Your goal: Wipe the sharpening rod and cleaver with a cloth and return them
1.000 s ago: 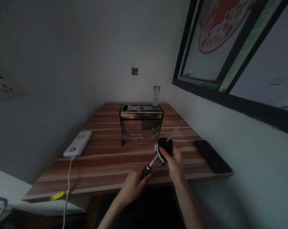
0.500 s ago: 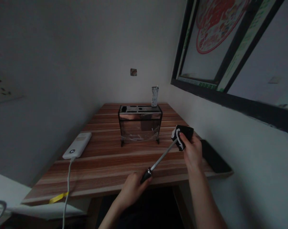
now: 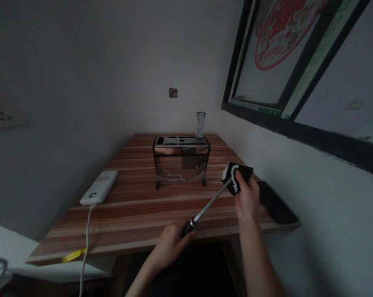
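Note:
My left hand (image 3: 171, 243) is closed round the black handle of a long metal rod (image 3: 209, 205), a honing steel, which slants up to the right over the table's front edge. My right hand (image 3: 246, 196) is closed on a black cloth with a white edge (image 3: 236, 175), folded round the rod's far tip. Both hands hover above the striped wooden table (image 3: 137, 206), in front of a clear knife holder with a slotted dark top (image 3: 180, 161).
A white power bank (image 3: 100, 187) with a cable running off the front lies at the left. A dark phone-like slab (image 3: 276, 203) rests at the right edge by the wall. A small silvery packet (image 3: 200, 123) stands at the back. A framed picture (image 3: 298, 62) hangs on the right.
My right hand slid the cloth along the rod from near the handle out to its tip, moving up and right. The left hand kept the handle nearly still.

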Tool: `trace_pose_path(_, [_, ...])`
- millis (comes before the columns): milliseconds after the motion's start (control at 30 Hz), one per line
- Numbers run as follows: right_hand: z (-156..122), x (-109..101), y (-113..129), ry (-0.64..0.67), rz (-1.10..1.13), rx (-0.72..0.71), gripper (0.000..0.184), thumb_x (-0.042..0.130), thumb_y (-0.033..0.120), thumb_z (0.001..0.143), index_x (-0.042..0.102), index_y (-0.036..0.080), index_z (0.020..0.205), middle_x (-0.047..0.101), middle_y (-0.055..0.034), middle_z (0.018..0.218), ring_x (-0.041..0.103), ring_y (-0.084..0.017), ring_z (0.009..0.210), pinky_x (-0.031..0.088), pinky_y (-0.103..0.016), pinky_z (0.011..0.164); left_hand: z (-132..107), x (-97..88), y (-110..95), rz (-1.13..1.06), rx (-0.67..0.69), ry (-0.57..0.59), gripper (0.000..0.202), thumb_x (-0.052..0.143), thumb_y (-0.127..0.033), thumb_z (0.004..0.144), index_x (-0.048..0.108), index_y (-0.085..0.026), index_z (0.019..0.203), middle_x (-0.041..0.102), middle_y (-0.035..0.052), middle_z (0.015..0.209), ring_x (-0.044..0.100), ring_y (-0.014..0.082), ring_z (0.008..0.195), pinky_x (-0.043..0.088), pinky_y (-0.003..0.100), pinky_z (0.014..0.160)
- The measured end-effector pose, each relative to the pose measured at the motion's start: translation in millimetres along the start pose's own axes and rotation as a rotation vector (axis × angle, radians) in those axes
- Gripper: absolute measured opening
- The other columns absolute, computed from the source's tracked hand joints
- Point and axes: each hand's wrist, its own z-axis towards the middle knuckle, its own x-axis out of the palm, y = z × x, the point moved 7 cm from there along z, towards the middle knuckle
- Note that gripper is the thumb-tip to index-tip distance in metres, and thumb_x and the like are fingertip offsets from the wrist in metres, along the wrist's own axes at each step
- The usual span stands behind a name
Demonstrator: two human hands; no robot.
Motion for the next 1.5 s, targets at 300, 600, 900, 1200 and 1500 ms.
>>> trace_pose_path(300, [-40.2,17.4,-28.6,0.248,-0.135,0.171,0.03,0.076,0.039,0.064,0.069,0.016,0.082,0.071,-0.0047,0.077,0.064,-0.016,0.067,0.05,-0.025,0.058,1.0,-1.2,4.4,-0.05,-0.02,-0.024,0.028,0.043,-0.036,0.089,0.061,-0.015,0.093,0.065,0.0016,0.075,0.059,0.0165,0.069,0.04,0.022,0.064])
trace_pose_path(600, [-122.1,30.0,-60.0,0.473,-0.288,0.28,0.04,0.075,0.037,0.065,0.067,0.017,0.098,0.072,-0.0078,0.089,0.067,-0.024,0.082,0.054,-0.034,0.071,2.4,-2.4,7.8,-0.194,-0.045,-0.063,0.028,0.043,-0.032,0.086,0.062,-0.015,0.099,0.069,0.0052,0.079,0.062,0.0219,0.082,0.046,0.025,0.072])
trace_pose_path(900, [-122.6,26.9,-57.1,0.463,-0.287,0.318,0.038,0.076,0.035,0.064,0.066,0.016,0.095,0.072,-0.0081,0.089,0.067,-0.024,0.083,0.054,-0.034,0.074,2.0,0.1,8.6,-0.191,-0.017,-0.038,0.028,0.043,-0.029,0.086,0.062,-0.014,0.1,0.07,0.0072,0.092,0.063,0.0205,0.081,0.046,0.025,0.075])
trace_pose_path(1200, [-105.3,17.2,-55.7,0.409,-0.26,0.32,0.034,0.077,0.036,0.062,0.068,0.017,0.089,0.073,-0.0059,0.084,0.068,-0.022,0.075,0.054,-0.031,0.067,3.7,-1.3,-0.8,-0.202,0.035,-0.031,0.029,0.045,-0.031,0.089,0.061,-0.017,0.108,0.069,0.0062,0.098,0.063,0.0208,0.09,0.043,0.025,0.08])
trace_pose_path(1500, [-62.5,10.7,-33.5,0.333,-0.229,0.235,0.031,0.076,0.038,0.064,0.069,0.015,0.083,0.07,-0.0048,0.07,0.06,-0.015,0.052,0.046,-0.023,0.042,0.8,0.4,2.2,-0.057,-0.007,-0.023,0.026,0.044,-0.035,0.089,0.061,-0.017,0.096,0.067,0.0028,0.082,0.061,0.0174,0.075,0.04,0.022,0.069])
